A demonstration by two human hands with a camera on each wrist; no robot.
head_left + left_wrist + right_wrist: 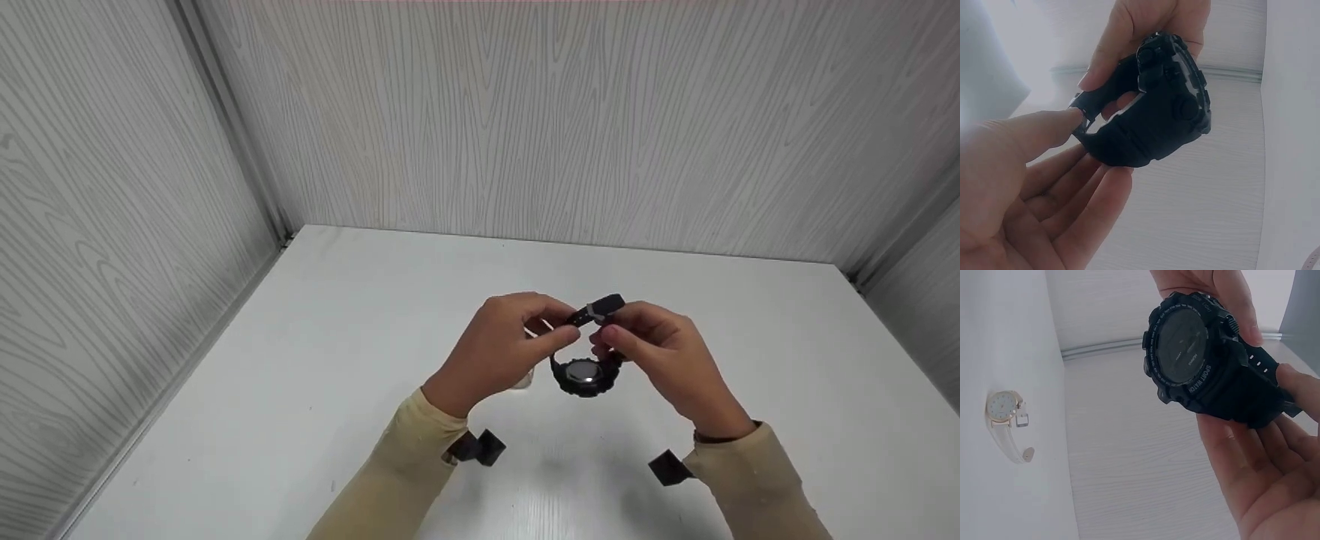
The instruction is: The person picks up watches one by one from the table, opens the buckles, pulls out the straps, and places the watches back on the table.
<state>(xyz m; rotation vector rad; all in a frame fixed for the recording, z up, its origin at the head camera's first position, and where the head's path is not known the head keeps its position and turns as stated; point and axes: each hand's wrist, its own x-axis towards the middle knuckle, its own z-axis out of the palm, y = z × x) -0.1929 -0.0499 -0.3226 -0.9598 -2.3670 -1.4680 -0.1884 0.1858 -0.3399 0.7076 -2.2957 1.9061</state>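
Note:
Both hands hold a black sports watch (583, 377) above the white table, its dial hanging lowest with the strap looped up. My left hand (491, 349) pinches the strap near its holes between thumb and fingers. On the other side, my right hand (669, 356) grips the strap near the buckle end (606, 305). In the right wrist view the round dial (1181, 346) is seen, with "SPORT WATCH" lettered on the case. From the left wrist, the watch case (1185, 95) appears edge-on, and the strap's ends meet between the hands.
A second watch (1002, 406) with a round white dial and pale strap lies on the table (360, 315); the left hand mostly hides it in the head view. Grey wood-grain panels (480, 120) stand behind the table and at its sides.

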